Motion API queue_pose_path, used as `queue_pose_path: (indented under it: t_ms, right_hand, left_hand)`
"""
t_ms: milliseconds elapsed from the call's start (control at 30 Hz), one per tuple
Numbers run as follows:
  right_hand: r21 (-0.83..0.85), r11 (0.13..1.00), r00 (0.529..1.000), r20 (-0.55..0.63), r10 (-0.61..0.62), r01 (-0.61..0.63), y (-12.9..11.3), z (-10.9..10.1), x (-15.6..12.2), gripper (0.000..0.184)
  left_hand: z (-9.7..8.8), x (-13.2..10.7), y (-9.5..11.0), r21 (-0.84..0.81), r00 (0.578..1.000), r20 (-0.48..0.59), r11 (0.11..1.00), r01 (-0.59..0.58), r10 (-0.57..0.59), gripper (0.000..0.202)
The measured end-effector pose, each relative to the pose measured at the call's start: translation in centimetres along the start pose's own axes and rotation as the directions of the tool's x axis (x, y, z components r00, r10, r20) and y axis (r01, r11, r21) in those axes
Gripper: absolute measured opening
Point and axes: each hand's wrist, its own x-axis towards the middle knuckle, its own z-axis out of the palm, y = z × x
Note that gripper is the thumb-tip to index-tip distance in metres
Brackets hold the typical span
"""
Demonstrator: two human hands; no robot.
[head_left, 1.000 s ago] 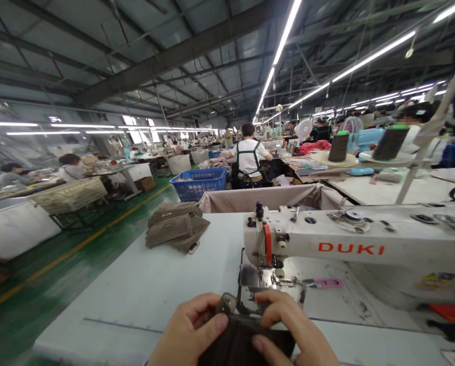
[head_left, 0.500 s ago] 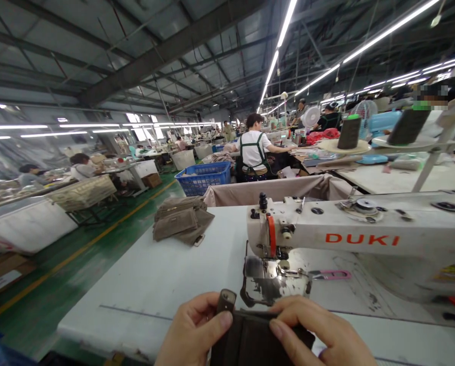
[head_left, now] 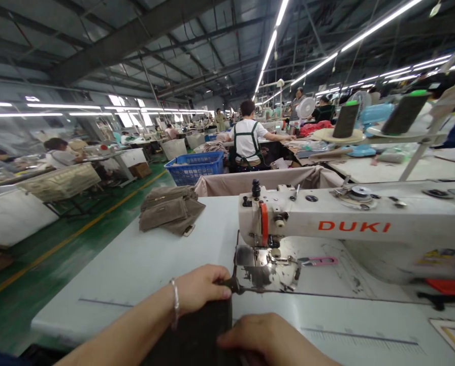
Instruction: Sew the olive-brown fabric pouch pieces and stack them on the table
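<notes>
A dark brown fabric piece (head_left: 197, 333) hangs between my hands at the near edge of the sewing table (head_left: 182, 249). My left hand (head_left: 202, 290), a bracelet at its wrist, pinches the fabric's narrow upper end just left of the needle plate. Lower down, my right hand (head_left: 258, 333) grips the right edge, its fingertips partly hidden. The white sewing machine (head_left: 342, 216) stands beyond, its presser foot (head_left: 279, 259) above the worn metal plate. Pink-handled thread snips (head_left: 319, 261) lie on the machine bed, away from both hands.
Stacked brown fabric pieces (head_left: 170, 209) lie at the table's far left. Behind the machine is a cloth-lined bin (head_left: 227, 184), with a blue basket (head_left: 195, 170) beside it. A co-worker (head_left: 247, 137) sits farther back. Thread cones (head_left: 345, 121) stand at the right.
My left hand has moved forward toward the needle plate with the fabric's narrow end. My right hand has dropped lower and left, and the fabric has turned. The camera view has shifted slightly.
</notes>
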Motion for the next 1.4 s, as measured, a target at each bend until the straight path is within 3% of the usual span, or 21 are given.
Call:
queue_pose_path:
  t_ms: [100, 200, 300, 467, 567, 700, 800, 967, 1100, 1400]
  right_hand:
    - [-0.379, 0.916, 0.991, -0.074, 0.109, -0.129, 2.9, 0.1, 1.7, 0.025]
    - [-0.485, 0.853, 0.98, -0.14, 0.143, -0.194, 5.6, -1.2, 2.8, 0.018]
    - [-0.53, 0.827, 0.981, -0.139, 0.133, -0.187, 7.1, -2.6, 2.5, 0.019]
    - [-0.54, 0.833, 0.992, -0.092, 0.085, -0.121, 8.1, -2.7, -0.2, 0.023]
    - [-0.523, 0.846, 0.99, -0.131, 0.044, -0.107, 8.4, -2.1, -1.4, 0.027]
    - [-0.52, 0.849, 0.975, -0.222, -0.028, -0.094, 8.3, -1.7, -1.4, 0.028]
    - [-0.537, 0.834, 0.97, -0.243, -0.01, -0.126, 7.9, -1.7, -0.9, 0.026]
    - [-0.508, 0.855, 0.965, -0.259, -0.035, -0.105, 7.8, -2.0, -1.1, 0.026]
    - [-0.491, 0.868, 0.961, -0.27, -0.066, -0.078, 7.8, -2.2, -1.4, 0.029]
    - [-0.478, 0.87, 0.963, -0.269, -0.013, -0.122, 7.7, -1.7, -1.3, 0.034]
  left_hand:
    - [-0.1, 5.9, -0.6, 0.185, 0.989, -0.136, 0.982, -0.025, 0.05, 0.009]
    - [0.1, 10.4, -0.4, 0.347, 0.937, -0.32, 0.937, -0.022, 0.14, 0.018]
    - [1.0, 12.1, 0.1, 0.441, 0.894, -0.379, 0.896, -0.051, 0.238, 0.019]
    - [4.0, 9.1, 0.5, 0.508, 0.889, -0.279, 0.841, -0.184, 0.363, 0.014]
    - [5.2, 6.8, 0.0, 0.531, 0.871, -0.193, 0.795, -0.293, 0.451, 0.024]
    - [4.7, 6.1, -1.0, 0.603, 0.817, -0.109, 0.691, -0.398, 0.566, 0.037]
    - [4.0, 6.8, -1.7, 0.617, 0.804, -0.051, 0.652, -0.441, 0.593, 0.038]
    - [4.3, 6.9, -1.7, 0.57, 0.781, -0.109, 0.682, -0.457, 0.614, 0.038]
    - [5.1, 6.5, -1.4, 0.532, 0.795, -0.175, 0.735, -0.421, 0.581, 0.033]
    - [4.5, 6.8, -1.8, 0.511, 0.805, -0.124, 0.733, -0.449, 0.58, 0.033]
